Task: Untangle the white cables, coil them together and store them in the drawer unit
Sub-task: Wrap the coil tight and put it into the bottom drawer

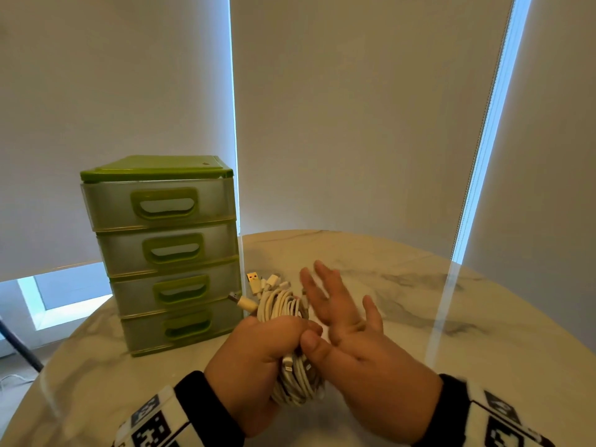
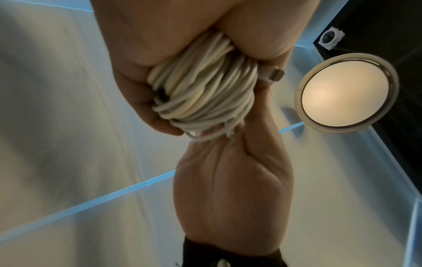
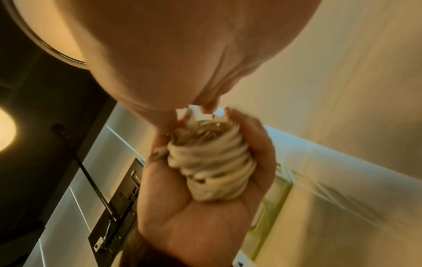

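Beside our green drawer unit, our left hand grips the coiled white cables; our right hand, fingers spread, holds nothing.

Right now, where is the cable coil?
In the head view the cable coil is gripped in the left hand, just right of the drawer unit, above the table, beside the open right hand.
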Motion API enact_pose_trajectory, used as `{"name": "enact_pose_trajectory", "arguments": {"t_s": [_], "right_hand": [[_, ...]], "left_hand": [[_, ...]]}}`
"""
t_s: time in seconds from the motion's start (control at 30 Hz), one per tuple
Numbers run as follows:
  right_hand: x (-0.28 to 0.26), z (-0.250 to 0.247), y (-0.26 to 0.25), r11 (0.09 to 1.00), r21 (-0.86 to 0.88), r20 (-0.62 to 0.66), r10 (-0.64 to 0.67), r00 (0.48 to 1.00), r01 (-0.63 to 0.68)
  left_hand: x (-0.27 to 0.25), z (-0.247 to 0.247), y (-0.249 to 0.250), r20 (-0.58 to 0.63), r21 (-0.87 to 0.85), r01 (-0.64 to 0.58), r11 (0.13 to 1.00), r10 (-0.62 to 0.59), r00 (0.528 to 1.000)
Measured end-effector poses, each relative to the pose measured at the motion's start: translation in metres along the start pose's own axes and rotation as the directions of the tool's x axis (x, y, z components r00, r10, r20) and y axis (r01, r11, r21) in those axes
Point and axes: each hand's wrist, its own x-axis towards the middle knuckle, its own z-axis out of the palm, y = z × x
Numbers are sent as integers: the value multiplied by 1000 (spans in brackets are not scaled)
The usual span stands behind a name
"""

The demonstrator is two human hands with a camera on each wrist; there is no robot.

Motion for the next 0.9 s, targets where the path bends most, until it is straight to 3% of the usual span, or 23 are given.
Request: {"name": "enact_pose_trajectory", "arguments": {"t_s": [0.03,0.07,0.13,0.17,0.23,0.37,0.5,0.63,0.67,0.77,0.83,0.9], "right_hand": [[-3,-4,-5,974,224,-20,13,1000,-9],[-5,-5,-10,892,451,-43,65,997,-39],[-4,2,-16,663,740,-15,181,983,-111],[-2,8,-15,577,805,21,209,978,-140],[3,19,-11,494,849,63,257,964,-187],[6,24,-1,304,922,141,314,939,-240],[6,22,1,307,932,121,238,964,-193],[9,24,2,306,940,70,260,963,-151],[10,25,1,305,944,41,262,964,-124],[13,24,2,296,954,-41,267,963,-42],[14,22,3,320,947,-81,288,954,-16],[14,21,5,338,941,-100,309,946,-11]], "left_hand": [[-1,1,1,-18,47,-35,998,35,999],[0,2,1,-20,116,-69,991,72,997],[1,3,-3,12,241,-152,959,154,988],[1,1,-6,56,326,-204,923,196,979],[-4,0,-10,173,446,-266,855,210,962],[-8,-3,-6,246,489,-251,836,144,958],[-4,6,2,278,692,-295,659,134,951],[-2,3,6,188,788,-233,570,138,972],[-2,1,6,152,788,-220,575,165,975],[-2,1,10,116,643,-220,734,190,975],[-4,6,13,180,606,-275,746,208,961],[-5,8,14,219,638,-313,704,224,950]]}}
